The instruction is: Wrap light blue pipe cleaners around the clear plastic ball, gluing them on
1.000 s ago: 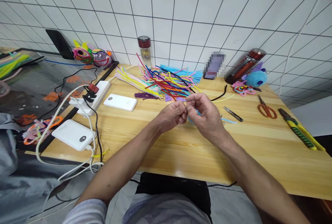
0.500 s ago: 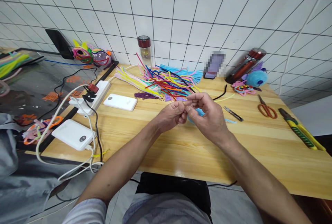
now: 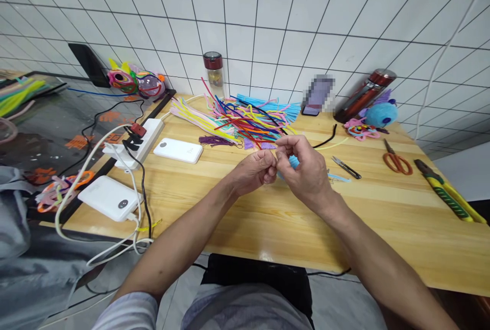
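Note:
My left hand and my right hand meet over the middle of the wooden table. The left fingers are curled in, with thumb and forefinger pinched together. Thumb and forefinger of the right hand also close at the same spot. Whatever sits between the fingertips is too small or hidden to name. Partly behind the right hand shows a light-blue fuzzy piece. Just beyond the hands lies a heap of coloured pipe cleaners, with short purple pieces at its near edge.
To the right lie thread snips, orange-handled scissors and green-yellow pliers. A thermos, a blue fuzzy figure and a phone stand along the wall. Power banks, a power strip and cables occupy the left.
The right hand's thumb and fingers have shifted slightly against the left fingertips. The left hand keeps its pinch. The view has moved very little.

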### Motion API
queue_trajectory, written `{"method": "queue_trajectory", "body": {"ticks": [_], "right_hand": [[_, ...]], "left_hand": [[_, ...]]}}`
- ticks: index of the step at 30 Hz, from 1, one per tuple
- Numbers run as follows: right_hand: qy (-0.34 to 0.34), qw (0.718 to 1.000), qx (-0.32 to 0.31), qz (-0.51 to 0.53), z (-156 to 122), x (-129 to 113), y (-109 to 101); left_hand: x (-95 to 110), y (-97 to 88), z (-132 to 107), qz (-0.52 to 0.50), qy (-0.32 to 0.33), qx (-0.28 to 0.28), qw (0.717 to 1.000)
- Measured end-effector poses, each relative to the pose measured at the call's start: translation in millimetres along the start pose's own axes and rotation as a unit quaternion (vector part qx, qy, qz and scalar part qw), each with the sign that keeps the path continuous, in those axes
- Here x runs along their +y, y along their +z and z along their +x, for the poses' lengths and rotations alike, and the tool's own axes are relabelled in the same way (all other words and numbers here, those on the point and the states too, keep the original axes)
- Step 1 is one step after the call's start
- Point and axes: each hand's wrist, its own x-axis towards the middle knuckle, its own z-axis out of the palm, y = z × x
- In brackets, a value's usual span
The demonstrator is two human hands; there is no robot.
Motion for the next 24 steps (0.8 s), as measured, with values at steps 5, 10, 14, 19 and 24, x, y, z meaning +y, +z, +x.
{"method": "queue_trajectory", "body": {"ticks": [5, 10, 14, 19, 24], "right_hand": [[-0.010, 1.000, -0.001, 0.015, 0.7, -2.6, -3.9], [-0.002, 0.998, -0.021, 0.057, -1.4, -8.0, -7.3], [0.025, 0.991, -0.025, 0.130, -1.4, -9.7, -7.8], [0.060, 0.984, -0.022, 0.169, -2.4, -7.8, -8.2], [0.050, 0.992, -0.004, 0.114, -3.1, -9.5, -9.2]], "left_hand": [[-1.0, -1.3, 0.5, -0.015, -0.014, 0.006, 1.000], [0.0, -1.6, 0.9, -0.050, -0.024, 0.013, 0.998], [1.5, -1.3, -0.8, -0.070, -0.014, 0.012, 0.997], [2.2, 0.9, -2.7, -0.087, 0.010, -0.010, 0.996], [0.5, 0.4, -3.0, -0.095, -0.013, 0.002, 0.995]]}}
